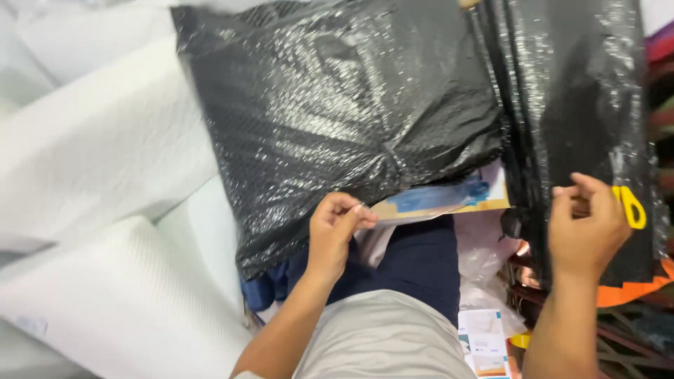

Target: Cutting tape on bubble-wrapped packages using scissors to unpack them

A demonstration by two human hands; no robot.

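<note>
A person's left hand [335,228] pinches the lower edge of a black bubble-wrap parcel [337,119] to steady it on the lap, while the right hand [586,224] grips yellow-handled scissors [630,205] against a black wrap roll [583,105], beside white foam sheets [105,140]

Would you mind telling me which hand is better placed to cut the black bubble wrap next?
Probably the right hand: it holds the yellow-handled scissors against the black bubble wrap. The left hand is pinching the wrap's lower edge, so it looks better suited to holding the sheet taut.
</note>
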